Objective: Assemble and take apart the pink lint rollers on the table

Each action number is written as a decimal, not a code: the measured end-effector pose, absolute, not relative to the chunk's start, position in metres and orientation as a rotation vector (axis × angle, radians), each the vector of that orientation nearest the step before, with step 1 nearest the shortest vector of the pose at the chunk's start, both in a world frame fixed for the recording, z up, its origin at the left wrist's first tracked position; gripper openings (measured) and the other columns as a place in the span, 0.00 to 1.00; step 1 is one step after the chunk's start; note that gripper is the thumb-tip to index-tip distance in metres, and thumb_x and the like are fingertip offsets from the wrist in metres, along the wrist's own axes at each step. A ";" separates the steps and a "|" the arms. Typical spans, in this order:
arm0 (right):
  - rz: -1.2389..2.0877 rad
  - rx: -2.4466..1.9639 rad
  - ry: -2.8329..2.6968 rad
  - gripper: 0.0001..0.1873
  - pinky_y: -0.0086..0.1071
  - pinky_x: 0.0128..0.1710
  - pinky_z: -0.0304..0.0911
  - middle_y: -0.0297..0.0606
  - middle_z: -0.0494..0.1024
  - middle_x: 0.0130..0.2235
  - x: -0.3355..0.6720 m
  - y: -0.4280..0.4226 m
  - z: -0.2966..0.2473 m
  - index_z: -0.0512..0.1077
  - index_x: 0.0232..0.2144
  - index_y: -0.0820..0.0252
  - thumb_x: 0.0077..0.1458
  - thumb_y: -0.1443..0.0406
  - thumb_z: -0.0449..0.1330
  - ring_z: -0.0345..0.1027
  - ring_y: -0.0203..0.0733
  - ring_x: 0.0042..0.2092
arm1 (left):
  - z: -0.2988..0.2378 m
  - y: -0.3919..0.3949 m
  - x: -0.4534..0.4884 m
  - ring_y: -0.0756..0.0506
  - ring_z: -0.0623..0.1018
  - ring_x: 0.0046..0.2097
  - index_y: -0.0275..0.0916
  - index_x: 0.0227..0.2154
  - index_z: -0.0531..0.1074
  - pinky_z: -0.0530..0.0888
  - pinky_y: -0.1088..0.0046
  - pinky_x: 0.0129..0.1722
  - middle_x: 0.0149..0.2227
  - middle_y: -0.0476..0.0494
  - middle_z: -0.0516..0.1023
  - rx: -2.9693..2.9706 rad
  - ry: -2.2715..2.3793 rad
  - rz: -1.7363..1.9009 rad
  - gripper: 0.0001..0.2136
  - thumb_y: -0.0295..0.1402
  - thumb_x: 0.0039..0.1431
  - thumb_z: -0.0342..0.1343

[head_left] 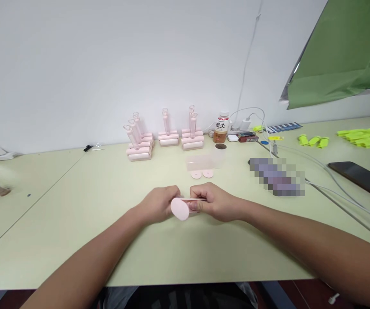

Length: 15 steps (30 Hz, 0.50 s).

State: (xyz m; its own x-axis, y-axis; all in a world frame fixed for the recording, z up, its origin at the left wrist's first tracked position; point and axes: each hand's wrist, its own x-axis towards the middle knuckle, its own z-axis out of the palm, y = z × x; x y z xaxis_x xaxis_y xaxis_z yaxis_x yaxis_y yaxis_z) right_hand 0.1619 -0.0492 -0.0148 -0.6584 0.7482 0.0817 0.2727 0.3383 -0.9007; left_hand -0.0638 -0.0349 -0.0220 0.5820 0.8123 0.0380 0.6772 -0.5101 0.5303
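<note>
One bare left hand [162, 204] and one bare right hand [216, 201] grip a pale-pink, round-ended, plastic-looking piece [180, 209], nearer the wearer than two flat pink discs [196, 175]. Uneven finger pressure could bend it.

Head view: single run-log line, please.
left hand: holding pink round-ended piece | right hand: gripping same piece | two flat pink discs: on green table, beyond hands

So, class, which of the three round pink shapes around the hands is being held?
The foremost round shape, held between the left hand and right hand; the other two pink discs lie flat on the table, beyond the hands.
</note>
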 end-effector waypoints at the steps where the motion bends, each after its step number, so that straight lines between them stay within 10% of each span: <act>1: 1.218 -0.908 -2.115 0.23 0.28 0.25 0.48 0.28 0.60 0.24 0.165 -0.048 -0.013 0.59 0.23 0.58 0.57 0.48 0.57 0.51 0.33 0.26 | -0.022 -0.030 -0.071 0.49 0.70 0.28 0.40 0.27 0.64 0.63 0.75 0.25 0.27 0.51 0.72 2.353 1.229 0.432 0.14 0.45 0.59 0.52; 7: 0.605 -1.272 -2.318 0.17 0.30 0.26 0.45 0.31 0.65 0.23 0.179 -0.035 -0.011 0.61 0.23 0.57 0.58 0.56 0.56 0.54 0.36 0.26 | -0.004 -0.024 -0.092 0.52 0.64 0.27 0.40 0.42 0.68 0.63 0.76 0.29 0.27 0.53 0.67 2.294 1.127 0.820 0.09 0.36 0.65 0.46; 15: 0.580 -1.471 -2.425 0.16 0.30 0.25 0.48 0.35 0.73 0.26 0.186 -0.026 -0.006 0.69 0.24 0.59 0.58 0.55 0.56 0.61 0.37 0.26 | -0.004 -0.035 -0.059 0.53 0.69 0.27 0.40 0.41 0.74 0.64 0.78 0.29 0.27 0.52 0.72 2.364 0.810 0.398 0.11 0.41 0.62 0.55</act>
State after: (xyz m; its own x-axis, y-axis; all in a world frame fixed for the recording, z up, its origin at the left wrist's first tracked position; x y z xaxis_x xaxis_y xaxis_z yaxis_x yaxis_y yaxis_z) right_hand 0.1862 -0.0257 -0.0060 -0.4611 0.8873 0.0035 0.7896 0.4122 -0.4545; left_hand -0.0586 -0.0347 -0.0039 0.7683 0.6345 0.0838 0.4540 -0.6326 0.6275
